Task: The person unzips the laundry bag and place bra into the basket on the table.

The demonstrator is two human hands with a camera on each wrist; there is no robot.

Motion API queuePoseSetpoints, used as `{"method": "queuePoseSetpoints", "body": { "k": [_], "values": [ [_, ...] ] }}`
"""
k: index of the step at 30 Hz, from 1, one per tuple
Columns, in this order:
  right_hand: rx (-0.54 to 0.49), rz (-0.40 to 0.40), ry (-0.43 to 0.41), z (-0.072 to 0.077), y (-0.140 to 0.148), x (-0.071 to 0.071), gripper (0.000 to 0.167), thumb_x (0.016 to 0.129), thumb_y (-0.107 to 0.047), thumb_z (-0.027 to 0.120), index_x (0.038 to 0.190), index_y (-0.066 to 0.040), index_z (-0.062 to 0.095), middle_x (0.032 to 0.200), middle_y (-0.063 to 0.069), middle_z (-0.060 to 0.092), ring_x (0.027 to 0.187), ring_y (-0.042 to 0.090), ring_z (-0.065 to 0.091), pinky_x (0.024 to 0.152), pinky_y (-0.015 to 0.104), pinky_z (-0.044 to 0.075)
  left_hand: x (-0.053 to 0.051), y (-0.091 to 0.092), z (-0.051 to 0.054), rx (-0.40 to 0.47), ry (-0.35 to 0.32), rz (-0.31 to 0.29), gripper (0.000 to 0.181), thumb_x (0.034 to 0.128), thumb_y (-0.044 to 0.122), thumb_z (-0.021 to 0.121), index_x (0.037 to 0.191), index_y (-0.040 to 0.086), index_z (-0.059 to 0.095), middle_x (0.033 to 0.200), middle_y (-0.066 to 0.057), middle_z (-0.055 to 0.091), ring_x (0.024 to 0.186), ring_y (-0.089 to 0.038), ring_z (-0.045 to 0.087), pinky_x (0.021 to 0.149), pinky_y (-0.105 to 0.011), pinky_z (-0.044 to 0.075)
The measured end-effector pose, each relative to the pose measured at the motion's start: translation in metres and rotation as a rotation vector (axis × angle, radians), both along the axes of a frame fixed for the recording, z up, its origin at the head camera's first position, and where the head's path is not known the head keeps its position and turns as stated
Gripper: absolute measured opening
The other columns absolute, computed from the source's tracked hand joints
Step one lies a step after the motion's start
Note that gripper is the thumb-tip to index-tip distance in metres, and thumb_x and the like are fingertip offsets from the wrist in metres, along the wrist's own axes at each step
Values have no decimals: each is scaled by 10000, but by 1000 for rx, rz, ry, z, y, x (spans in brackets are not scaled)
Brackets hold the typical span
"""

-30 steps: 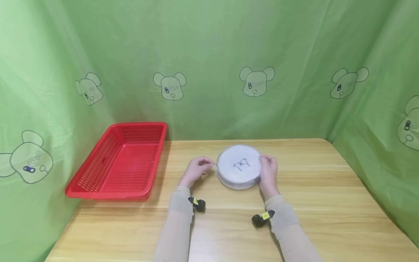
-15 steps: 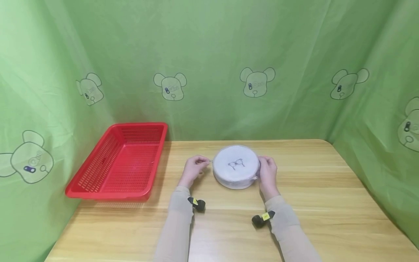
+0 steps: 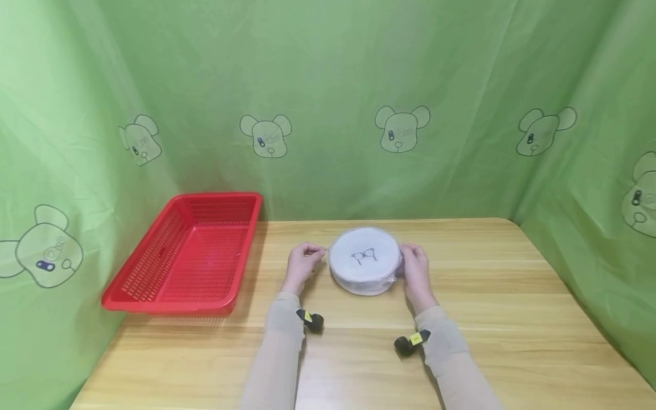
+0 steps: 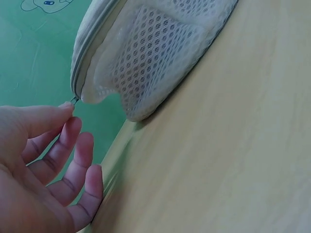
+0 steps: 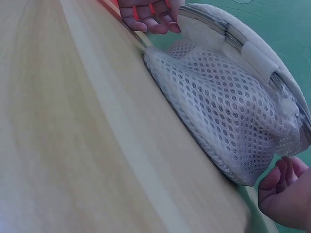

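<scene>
A round white mesh laundry bag with a small line drawing on its top stands on the wooden table in the head view. At its left side my left hand pinches the small metal zipper pull between thumb and forefinger, the other fingers loosely bent. My right hand holds the bag's right edge, and its fingertips are partly hidden by the bag. In the right wrist view the zipper runs round the upper rim, and a white fabric tab crosses it. The mesh side sags inward below the rim.
A red plastic basket with slotted walls sits at the table's left. Green curtains printed with bear heads enclose the back and sides. Bare wood stretches to the right of the right arm.
The bag has shifted left and turned slightly, so its drawing sits further left. My right hand has followed a little to the left. The left hand keeps its pinch and has moved slightly left.
</scene>
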State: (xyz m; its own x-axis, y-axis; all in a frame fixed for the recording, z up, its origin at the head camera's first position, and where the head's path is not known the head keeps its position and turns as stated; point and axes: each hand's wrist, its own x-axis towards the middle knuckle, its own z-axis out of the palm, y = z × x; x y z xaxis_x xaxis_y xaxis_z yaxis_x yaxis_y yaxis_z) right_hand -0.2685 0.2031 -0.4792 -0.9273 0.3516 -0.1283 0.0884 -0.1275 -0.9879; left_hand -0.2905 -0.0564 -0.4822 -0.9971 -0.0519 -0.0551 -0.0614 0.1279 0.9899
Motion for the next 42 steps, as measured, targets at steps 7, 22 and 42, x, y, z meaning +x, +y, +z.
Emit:
{"method": "queuePoseSetpoints", "body": {
  "k": [7, 22, 42],
  "values": [
    [-30, 76, -14, -3, -1, -2, 180, 984, -303, 543, 1057, -141, 513, 837, -82, 535, 662, 45, 490, 600, 170, 446, 1, 4, 1, -5, 19, 48, 122, 870, 118, 705, 961, 39, 688, 866, -26, 649, 726, -135, 567, 575, -254, 495],
    [-30, 164, -16, 3, 0, 4, 180, 980, -242, 555, 1023, -67, 565, 742, -91, 567, 641, 49, 509, 595, 176, 459, 2, 4, 0, 1, 3, 53, 127, 867, 102, 703, 964, 23, 680, 862, -20, 647, 750, -154, 573, 604, -196, 474],
    [-59, 187, -38, 3, 4, 3, 113, 947, -128, 576, 1008, -32, 573, 678, -76, 578, 540, 23, 478, 485, 144, 423, 1, -2, 0, 20, -38, 12, 175, 864, 169, 716, 998, 59, 692, 863, -7, 657, 740, -191, 592, 591, -240, 483]
  ]
}}
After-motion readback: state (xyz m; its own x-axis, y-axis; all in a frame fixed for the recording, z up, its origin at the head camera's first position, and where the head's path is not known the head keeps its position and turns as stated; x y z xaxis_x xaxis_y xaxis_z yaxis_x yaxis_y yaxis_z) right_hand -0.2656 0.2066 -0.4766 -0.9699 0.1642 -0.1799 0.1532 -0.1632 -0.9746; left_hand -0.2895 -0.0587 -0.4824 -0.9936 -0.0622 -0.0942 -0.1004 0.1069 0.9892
